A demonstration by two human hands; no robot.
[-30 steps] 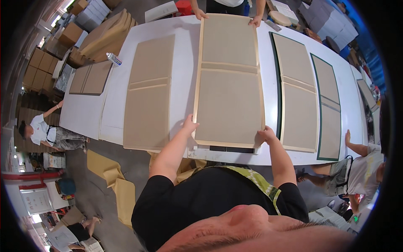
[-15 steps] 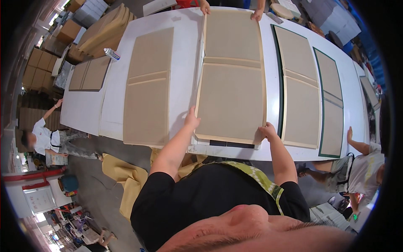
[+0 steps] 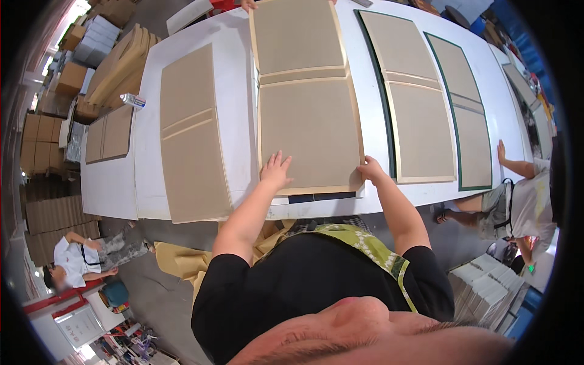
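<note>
A long grey-brown board cover (image 3: 310, 131) with cream edging lies in front of me, two panels joined by a narrow spine strip. My left hand (image 3: 276, 173) rests flat on its near left corner, fingers spread. At the near right corner my right hand (image 3: 370, 170) is closed on the edge, thumb on top; the fingers below are partly hidden. Another person's hand (image 3: 248, 5) touches the far left corner. Under the near edge a dark blue-black strip (image 3: 321, 198) shows on the white table (image 3: 240, 134).
A similar cover (image 3: 191, 131) lies to the left, with a smaller board (image 3: 109, 134) and a spray can (image 3: 132, 100) beyond. Rightward are a cream-edged cover (image 3: 420, 121) and a green-edged one (image 3: 468, 128). A co-worker (image 3: 520, 204) stands at the right; brown paper (image 3: 182, 261) hangs below.
My left hand has let go of the cover's left edge and now lies spread on its surface. My right hand keeps its hold. The person at left has drawn an arm back from the table.
</note>
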